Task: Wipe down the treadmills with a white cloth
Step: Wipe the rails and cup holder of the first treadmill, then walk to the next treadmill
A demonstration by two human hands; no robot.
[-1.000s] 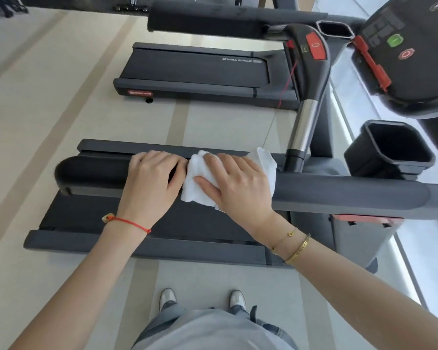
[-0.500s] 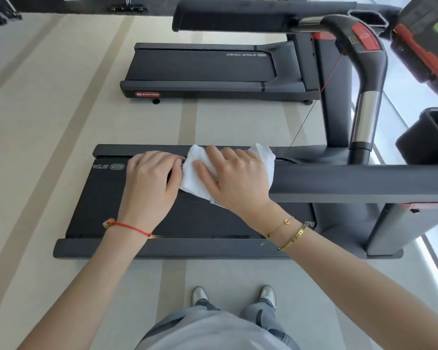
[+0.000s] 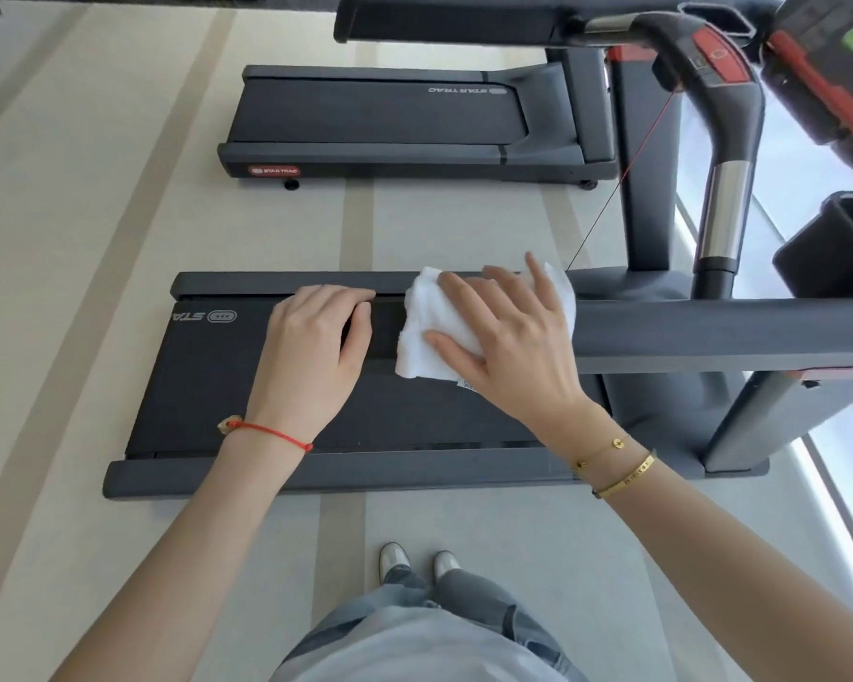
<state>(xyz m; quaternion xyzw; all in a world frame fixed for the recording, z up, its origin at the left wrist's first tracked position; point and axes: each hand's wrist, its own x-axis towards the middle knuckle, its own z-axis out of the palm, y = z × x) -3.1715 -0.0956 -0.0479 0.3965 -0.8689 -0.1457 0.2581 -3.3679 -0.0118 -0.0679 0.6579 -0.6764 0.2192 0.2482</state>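
The person is standing beside the near treadmill (image 3: 316,465), looking down over its grey handrail (image 3: 710,337), which is running across the view from the centre out toward 3 o'clock. The right hand (image 3: 508,337) is lying on the white cloth (image 3: 429,327), fingers spread and nearly straight, pressing it flat against the handrail's end; the thumb is lying along the cloth's lower edge. The cloth is sitting just right of the picture's centre, bunched up, with a fold showing past the fingertips toward 1 o'clock. The left hand (image 3: 311,347) is sitting just beside the cloth at its 9 o'clock, fingers curled downward over the end of the rail; whether they are truly gripping it cannot be told, since the rail's end is hidden beneath the hand. A red string bracelet (image 3: 272,433) is circling the left wrist, and two gold bracelets (image 3: 621,472) are circling the right. Below the hands the black running belt (image 3: 208,386) is stretching toward 9 o'clock. A second treadmill (image 3: 390,120) is standing at 12 o'clock, well apart across the pale floor (image 3: 70,287). The console (image 3: 828,66) with red and green buttons is showing at 2 o'clock. The person's shoes (image 3: 417,561) are showing at 6 o'clock.
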